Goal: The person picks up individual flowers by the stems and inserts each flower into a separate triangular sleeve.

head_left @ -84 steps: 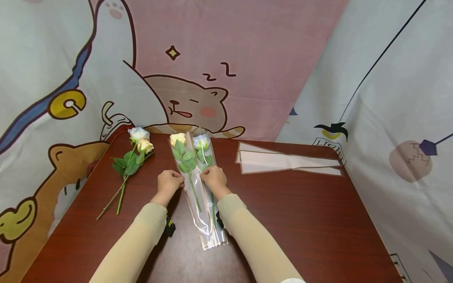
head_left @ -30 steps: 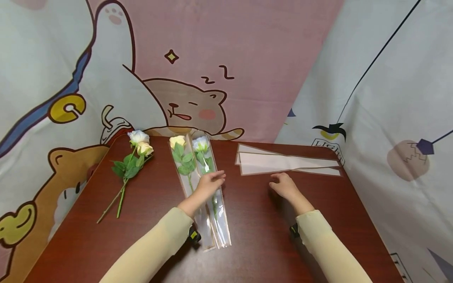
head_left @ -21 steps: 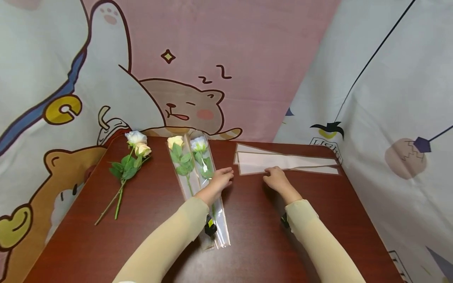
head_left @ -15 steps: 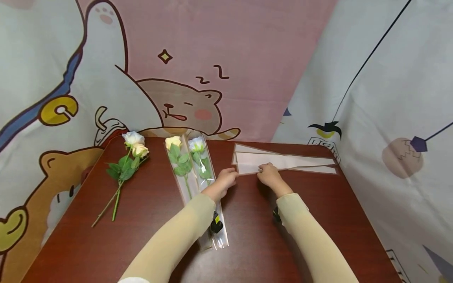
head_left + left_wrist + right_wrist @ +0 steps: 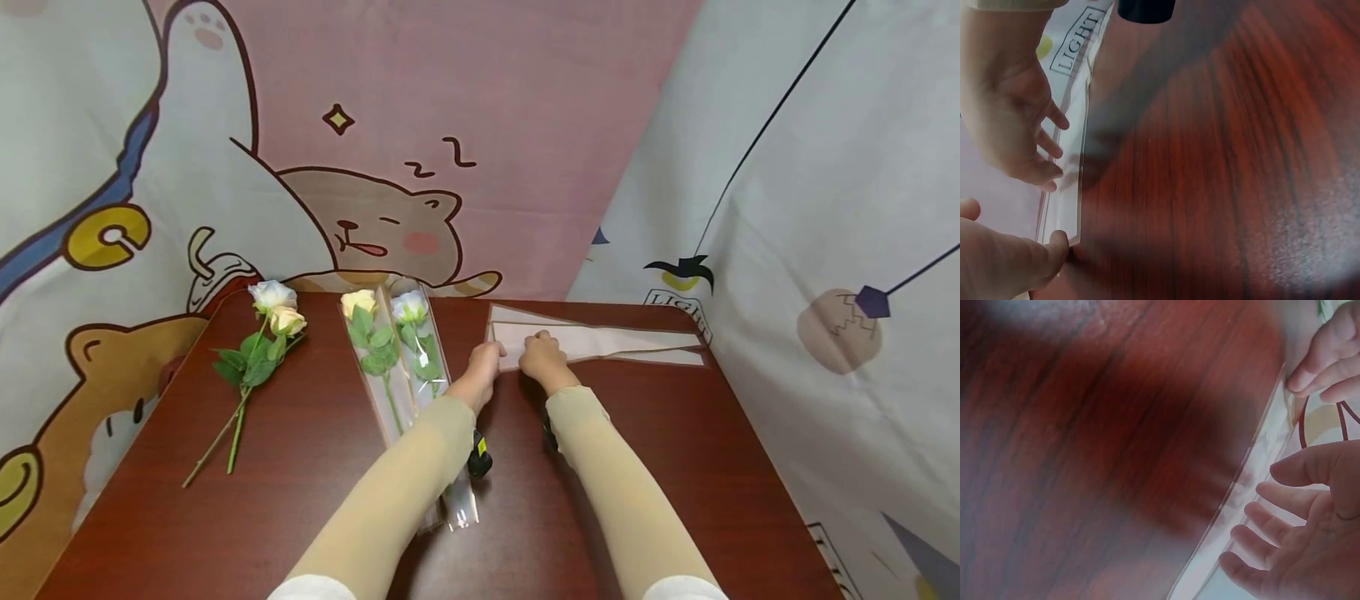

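Note:
Several flat clear flower sleeves (image 5: 630, 339) with light brown edges lie stacked at the back right of the table. My left hand (image 5: 480, 371) is at their left end, its thumb (image 5: 1055, 247) on the corner and its fingers on the far side, pinching the top sleeve. Just to its right, my right hand (image 5: 543, 358) hovers close over the same sleeve. Its fingers (image 5: 1266, 522) are spread and loosely bent, holding nothing. Beside the left forearm lie two packed roses, one yellow (image 5: 359, 303) and one bluish white (image 5: 409, 307), each in a clear sleeve; the forearm partly covers them.
Two loose roses, a bluish white one (image 5: 272, 296) and a cream one (image 5: 287, 321), lie at the left with crossed stems. Printed cloth (image 5: 525, 150) hangs behind the dark red wooden table (image 5: 675, 500) and down its sides.
Both hands have left the packed roses and moved right to the flat sleeves. Lately the right hand has slid left along them, and the left hand has reached their left end.

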Tool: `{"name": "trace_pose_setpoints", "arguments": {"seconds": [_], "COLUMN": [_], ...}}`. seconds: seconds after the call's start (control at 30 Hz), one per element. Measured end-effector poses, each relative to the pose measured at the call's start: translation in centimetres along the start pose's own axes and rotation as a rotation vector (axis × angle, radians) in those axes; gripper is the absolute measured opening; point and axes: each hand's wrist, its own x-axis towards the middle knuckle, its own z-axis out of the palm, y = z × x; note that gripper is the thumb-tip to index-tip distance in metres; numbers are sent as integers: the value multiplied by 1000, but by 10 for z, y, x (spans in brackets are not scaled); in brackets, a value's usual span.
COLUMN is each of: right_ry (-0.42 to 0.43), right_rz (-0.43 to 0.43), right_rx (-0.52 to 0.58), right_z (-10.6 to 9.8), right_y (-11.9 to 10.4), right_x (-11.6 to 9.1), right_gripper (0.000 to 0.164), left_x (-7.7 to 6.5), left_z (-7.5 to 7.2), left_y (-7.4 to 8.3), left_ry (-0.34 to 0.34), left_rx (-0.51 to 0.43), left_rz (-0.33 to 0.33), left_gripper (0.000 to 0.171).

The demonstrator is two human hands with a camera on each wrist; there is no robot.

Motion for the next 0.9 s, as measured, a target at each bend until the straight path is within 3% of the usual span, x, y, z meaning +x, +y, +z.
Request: {"name": "trace_pose_setpoints", "arguments": {"seconds": [0.03,0.2,0.33,0.5,0.53,0.67,0.73,0.77,0.9], "right_ry": [-4,-11,-4,-14,-15,-7,-9,-11,-24], "right_rz": [5,15,15,36,37,29,27,28,35], "right_rx": [-4,-18,-19,22,31,47,49,51,56], "right_z": [0,2,1,0,0,0,1,1,1], "right_y": [-1,-4,-2,-1,0,0,1,1,3], "right_x": [0,0,0,0,0,-2,-2,-3,-4], "right_gripper": [42,40,39,41,42,43,44,44,45], "left_x": [-10,-20,-21,-16,-11,-12,-14,-19,-21], "left_z": [0,-4,-6,-5,-6,-10,-12,-11,-11], "left_y": [10,19,22,19,14,14,14,18,17], "left_ry": [30,18,12,69,50,10,-28,-19,-54], "left_rx": [8,-10,-15,-53,-85,-138,-139,-123,-135], "left_rz": [-33,-28,-31,-54,-27,-48,-53,-88,-77], "left_gripper": [10,21,15,14,14,11,8,7,6]}}
